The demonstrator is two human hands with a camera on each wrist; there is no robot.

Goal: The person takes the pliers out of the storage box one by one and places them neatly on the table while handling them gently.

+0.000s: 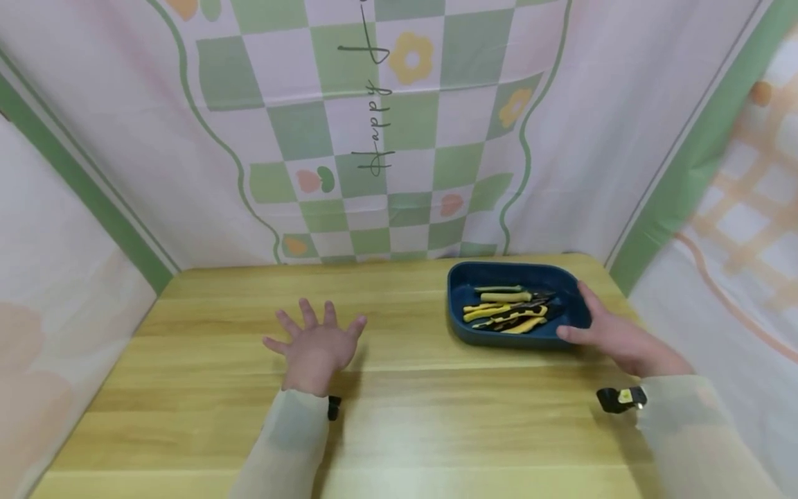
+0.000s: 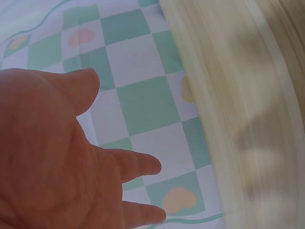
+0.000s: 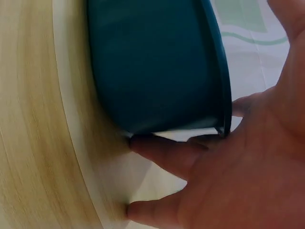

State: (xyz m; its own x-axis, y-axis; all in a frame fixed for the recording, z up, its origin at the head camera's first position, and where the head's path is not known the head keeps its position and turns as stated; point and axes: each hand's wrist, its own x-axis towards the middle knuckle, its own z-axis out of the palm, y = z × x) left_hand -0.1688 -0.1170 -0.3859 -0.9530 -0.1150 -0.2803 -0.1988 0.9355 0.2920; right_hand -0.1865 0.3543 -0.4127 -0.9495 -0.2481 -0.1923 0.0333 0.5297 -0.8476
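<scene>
At the back right of the table stands a dark blue rectangular tray (image 1: 458, 331) with rounded corners. Inside lie several slender yellow and black items (image 1: 506, 313), some of them patterned; their exact kind is unclear. My right hand (image 1: 623, 339) is at the tray's right end, thumb by the front corner and a finger at the right rim. In the right wrist view, spread fingers (image 3: 164, 153) touch the outside of the tray (image 3: 157, 67). My left hand (image 1: 316, 346) is held over the table left of the tray, fingers spread, holding nothing.
The light wooden table (image 1: 399, 430) ends at a hanging cloth (image 1: 399, 118) with green and white checks at the back. More patterned cloth hangs on both sides. A small black device (image 1: 620, 400) sits at the right wrist.
</scene>
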